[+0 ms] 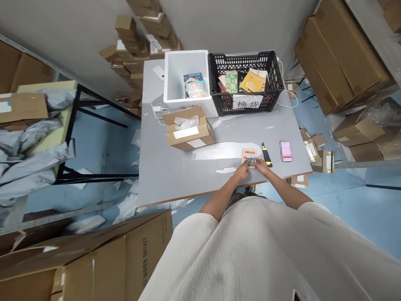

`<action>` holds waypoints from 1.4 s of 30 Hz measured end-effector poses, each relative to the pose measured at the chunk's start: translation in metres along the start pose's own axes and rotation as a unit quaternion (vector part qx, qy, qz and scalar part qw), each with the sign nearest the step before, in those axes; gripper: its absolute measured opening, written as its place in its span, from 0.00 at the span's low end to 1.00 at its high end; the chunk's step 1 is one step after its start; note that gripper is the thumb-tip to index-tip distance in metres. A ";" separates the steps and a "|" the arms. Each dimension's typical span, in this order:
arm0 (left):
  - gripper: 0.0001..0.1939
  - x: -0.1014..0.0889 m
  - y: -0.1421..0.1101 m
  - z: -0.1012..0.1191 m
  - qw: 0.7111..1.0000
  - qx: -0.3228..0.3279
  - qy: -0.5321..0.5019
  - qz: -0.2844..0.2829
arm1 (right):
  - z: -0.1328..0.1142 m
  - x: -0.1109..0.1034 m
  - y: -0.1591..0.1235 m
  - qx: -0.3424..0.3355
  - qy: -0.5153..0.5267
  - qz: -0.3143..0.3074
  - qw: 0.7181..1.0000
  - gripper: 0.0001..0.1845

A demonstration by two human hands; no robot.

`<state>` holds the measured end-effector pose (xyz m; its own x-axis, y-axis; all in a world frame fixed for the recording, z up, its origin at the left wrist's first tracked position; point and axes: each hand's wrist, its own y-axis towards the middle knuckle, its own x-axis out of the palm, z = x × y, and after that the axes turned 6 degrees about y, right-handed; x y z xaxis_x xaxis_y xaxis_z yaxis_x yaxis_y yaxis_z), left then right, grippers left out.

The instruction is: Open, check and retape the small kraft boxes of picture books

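Observation:
A small orange-pink book (249,153) with a colourful picture on its cover is held between my two hands near the table's front edge. My left hand (242,171) grips its lower left corner, fingers over the cover. On the other side, my right hand (262,166) pinches the book's right edge. Just right of that hand lies a black and yellow utility knife (267,155). Farther right is a flat pink, blurred rectangle (286,151). An opened cardboard box (197,136) with crumpled clear plastic inside stands to the left.
On the grey table (169,175), a white foam box (186,101) holding books stands at the back, beside a black plastic crate (224,109) with more books. Cardboard boxes (341,54) rise at the right. Grey parcels (31,163) fill a shelf at the left.

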<state>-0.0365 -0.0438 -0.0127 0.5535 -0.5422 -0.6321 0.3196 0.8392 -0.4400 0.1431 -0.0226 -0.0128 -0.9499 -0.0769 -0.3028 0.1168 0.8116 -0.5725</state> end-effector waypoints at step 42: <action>0.30 -0.037 -0.025 -0.066 0.973 -0.156 -0.167 0.038 | -0.016 0.061 -0.010 -0.010 -0.050 -0.027 0.998 0.19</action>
<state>-0.1159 -0.0472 -0.0204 0.8024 -0.3914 -0.4506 0.0476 0.7945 -0.6053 0.0791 -0.0260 -0.0129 -0.9212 -0.1765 -0.3467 0.0598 0.8164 -0.5744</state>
